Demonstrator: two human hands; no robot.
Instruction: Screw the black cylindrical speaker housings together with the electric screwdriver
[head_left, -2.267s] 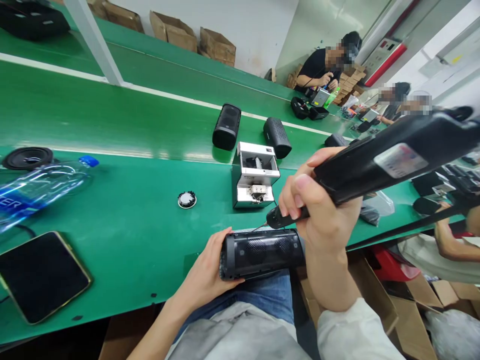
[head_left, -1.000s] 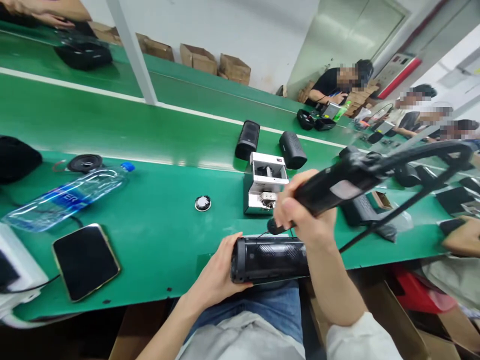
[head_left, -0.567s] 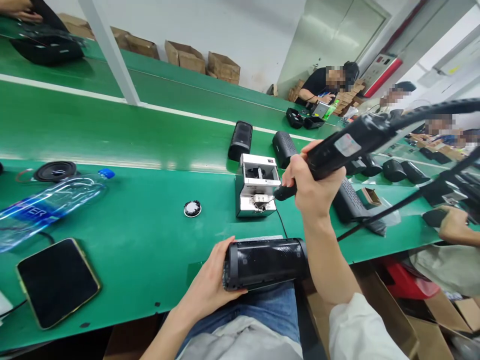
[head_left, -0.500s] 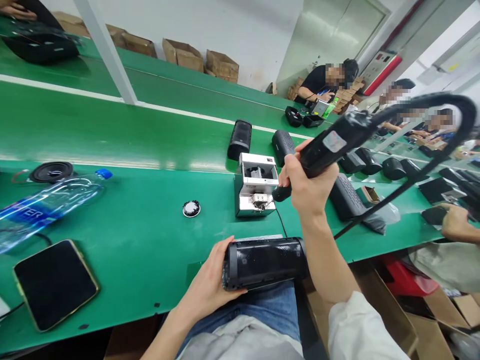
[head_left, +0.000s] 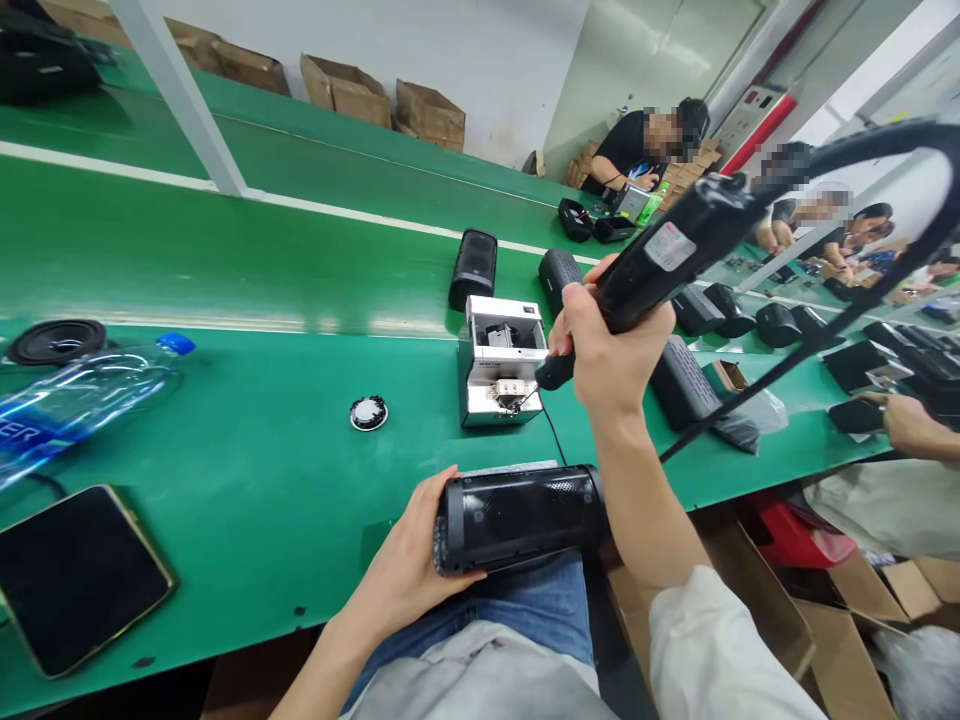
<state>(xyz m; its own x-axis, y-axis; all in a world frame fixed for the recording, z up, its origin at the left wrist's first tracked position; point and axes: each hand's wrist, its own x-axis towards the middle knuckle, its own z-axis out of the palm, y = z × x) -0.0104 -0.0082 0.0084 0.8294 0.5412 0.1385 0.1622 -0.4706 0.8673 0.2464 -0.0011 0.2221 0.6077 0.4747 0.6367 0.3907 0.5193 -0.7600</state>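
Observation:
A black speaker (head_left: 525, 515) lies on its side at the table's near edge, its glossy perforated face toward me. My left hand (head_left: 409, 550) is closed round its left end. In my right hand (head_left: 611, 345) is a black electric screwdriver (head_left: 664, 245) with a thick cable, gripped and slanting down to the left. The bit end is at the front of a small silver screw feeder (head_left: 504, 360), apart from the speaker. My right forearm hides the speaker's right end.
A phone (head_left: 82, 580), a plastic bottle (head_left: 90, 400) and a loose speaker driver (head_left: 56, 342) lie at left; a small round white-and-black part (head_left: 368, 412) is nearer the middle. More black speakers (head_left: 474, 268) stand beyond the feeder. Co-workers sit at right; a co-worker's hand (head_left: 907, 425) shows there.
My right hand has taken the screwdriver from the speaker's upper edge to the screw feeder's front. My left hand keeps hold of the speaker. The view has swung slightly.

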